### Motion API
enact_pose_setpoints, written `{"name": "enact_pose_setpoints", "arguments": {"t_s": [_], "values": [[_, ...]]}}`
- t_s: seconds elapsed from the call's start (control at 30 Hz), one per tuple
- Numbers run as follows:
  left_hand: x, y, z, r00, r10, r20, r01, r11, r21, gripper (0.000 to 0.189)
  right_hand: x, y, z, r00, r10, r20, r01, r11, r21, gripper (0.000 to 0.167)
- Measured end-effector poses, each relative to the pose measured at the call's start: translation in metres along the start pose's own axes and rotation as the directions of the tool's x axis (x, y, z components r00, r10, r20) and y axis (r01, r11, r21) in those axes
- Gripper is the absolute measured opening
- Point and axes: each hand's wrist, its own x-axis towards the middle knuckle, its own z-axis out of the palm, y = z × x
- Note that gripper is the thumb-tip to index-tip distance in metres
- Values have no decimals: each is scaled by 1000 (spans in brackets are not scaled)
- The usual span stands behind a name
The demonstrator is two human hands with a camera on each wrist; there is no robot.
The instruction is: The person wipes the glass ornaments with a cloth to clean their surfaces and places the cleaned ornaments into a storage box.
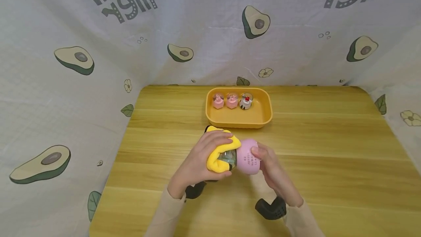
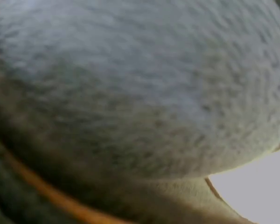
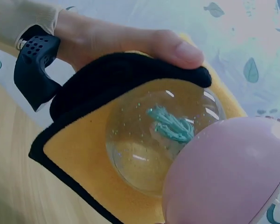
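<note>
A snow globe with a clear ball [image 3: 130, 154] and a pink base [image 1: 247, 158] is held on its side between both hands over the table. My left hand [image 1: 205, 153] grips a yellow cloth [image 1: 215, 162] with black edging, wrapped round the ball. Inside the ball, a teal-haired figure [image 3: 170, 128] and glitter show in the right wrist view. My right hand [image 1: 273, 165] holds the base, its thumb on the lettered side. Close-up, blurred fabric-like texture fills most of the left wrist view, so the globe cannot be made out there.
Behind the hands, a yellow tray [image 1: 264, 111] holds two small pink snow globes [image 1: 232, 100] and a grey-white one [image 1: 245, 102] with something red inside. They stand on a wooden table [image 1: 322, 131]. A white curtain [image 1: 210, 28] printed with avocados hangs round the table.
</note>
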Motion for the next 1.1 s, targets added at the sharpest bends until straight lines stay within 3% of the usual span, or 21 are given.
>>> {"name": "enact_pose_setpoints", "arguments": {"t_s": [0.17,0.3,0.5,0.67,0.77,0.87,1.1], "values": [[-1,0,-2,996,-89,28,90,996,-13,74,-2,-4,7,994,-16,-109,11,999,-45,38],[0,1,-3,991,-131,39,132,991,-13,73,-4,-6,9,988,-33,-150,23,997,-72,41],[2,-2,-4,983,-176,48,178,982,-58,72,-6,-11,12,983,-76,-164,52,989,-141,43],[5,-5,-5,971,-229,72,236,967,-95,70,-8,-14,12,970,-194,-147,150,952,-268,49],[7,-5,-7,960,-263,98,272,957,-97,68,-8,-14,12,948,-303,-103,249,901,-357,54],[10,-6,-10,952,-281,121,293,951,-93,66,-7,-13,12,910,-412,-47,352,829,-434,62],[11,-14,-14,954,-265,140,284,948,-145,55,-3,-12,11,770,-624,132,573,585,-574,71]]}}
